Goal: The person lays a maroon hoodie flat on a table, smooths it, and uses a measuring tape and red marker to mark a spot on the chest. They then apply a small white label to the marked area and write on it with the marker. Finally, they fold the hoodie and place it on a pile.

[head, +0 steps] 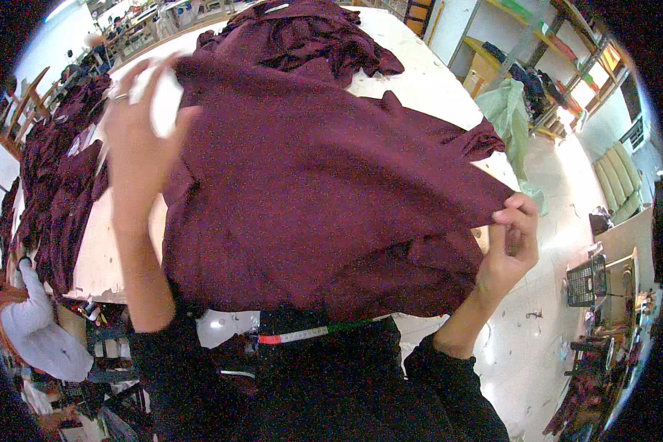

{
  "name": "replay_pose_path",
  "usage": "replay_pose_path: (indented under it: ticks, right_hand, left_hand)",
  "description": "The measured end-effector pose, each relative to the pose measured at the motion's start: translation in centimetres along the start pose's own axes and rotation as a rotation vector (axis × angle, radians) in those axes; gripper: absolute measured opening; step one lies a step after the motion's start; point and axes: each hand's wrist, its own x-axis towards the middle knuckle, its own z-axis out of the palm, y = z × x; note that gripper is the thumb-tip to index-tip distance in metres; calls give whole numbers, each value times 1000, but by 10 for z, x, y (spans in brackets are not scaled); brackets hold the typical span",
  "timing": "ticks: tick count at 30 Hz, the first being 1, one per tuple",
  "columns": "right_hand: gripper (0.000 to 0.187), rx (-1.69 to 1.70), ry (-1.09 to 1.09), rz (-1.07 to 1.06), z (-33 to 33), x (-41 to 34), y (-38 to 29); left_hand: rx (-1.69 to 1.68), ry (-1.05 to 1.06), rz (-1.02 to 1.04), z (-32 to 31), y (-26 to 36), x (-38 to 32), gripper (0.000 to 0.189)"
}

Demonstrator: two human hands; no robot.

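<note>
A dark maroon cloth garment (309, 177) is spread before me over the near part of a pale table. My right hand (511, 232) pinches the garment's edge between thumb and fingers at the right, beyond the table's side. Blurred by motion, my left hand (143, 121) is at the garment's upper left edge, its thumb and fingers spread apart around a bare gap. Whether its fingertips touch the cloth is hard to tell. Lower folds of the garment hang over the table's front edge near my body.
A heap of maroon garments (309, 38) lies at the table's far end. More maroon garments (61, 182) cover the left side, where a person in a grey sleeve (44, 342) works. Shelving (536, 66), pale green sheeting (508, 121) and a dark plastic basket (585, 280) stand to the right.
</note>
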Motion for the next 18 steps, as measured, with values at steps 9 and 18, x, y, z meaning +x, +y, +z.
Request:
replay_pose_path:
  ticks: [9,18]
  right_hand:
    - [32,-86,-303,-179,34,-29,-60]
    - [24,-151,-76,-129,-9,-22,-30]
  left_hand:
    - [-980,-150,-30,24,178,-105,62]
    - [-623,94,35,-2,94,-127,43]
